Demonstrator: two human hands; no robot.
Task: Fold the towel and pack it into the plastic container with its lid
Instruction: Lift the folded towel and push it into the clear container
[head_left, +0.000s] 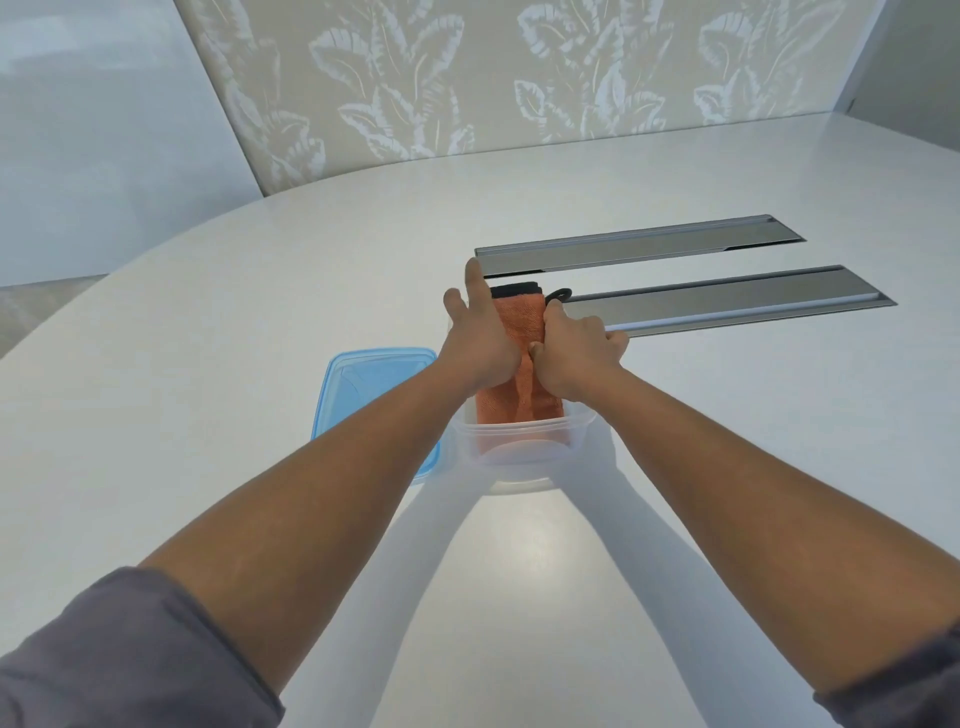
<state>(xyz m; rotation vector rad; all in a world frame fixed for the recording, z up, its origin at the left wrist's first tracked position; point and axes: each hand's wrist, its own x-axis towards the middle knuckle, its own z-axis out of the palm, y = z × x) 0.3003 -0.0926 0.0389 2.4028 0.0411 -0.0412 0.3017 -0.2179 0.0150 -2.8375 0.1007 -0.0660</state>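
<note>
Head view, the only one. Both bare forearms stretched out over the glossy white oval table (208, 364), grey sleeves pushed back near the elbows, hands meeting above the clear, soft-cornered plastic container (519, 457). Folded orange terry towel with a black edge band and a small black hanging loop (519, 322) lying lengthwise in that container, near end already down behind the translucent front wall, far end raised and poking past the far rim toward the two brushed-metal cable-tray flaps (727, 299) set flush in the tabletop.

Left hand (480, 343) laid on the towel's left side, index finger straight and pointing away, thumb spread wide, other fingers hidden beneath the palm; apparently flat and pressing, there to pin the fold down so it cannot spring open. Right hand (576, 353) with fingers curled into a loose fist, knuckles against the towel's right edge, thumb tip up by the black loop; apparently tucking that edge inward. Whether the curled fingers actually pinch cloth: cannot tell, since they lie hidden under the hand.

Translucent blue plastic lid (374, 400) flat on the table, just beside the container's left wall, seemingly parked within easy reach for closing.

By judgement: folding done, packing under way, far end still to be pushed below the rim; lid not yet on. Risk of the thick fold rebounding once the pressure comes off.
</note>
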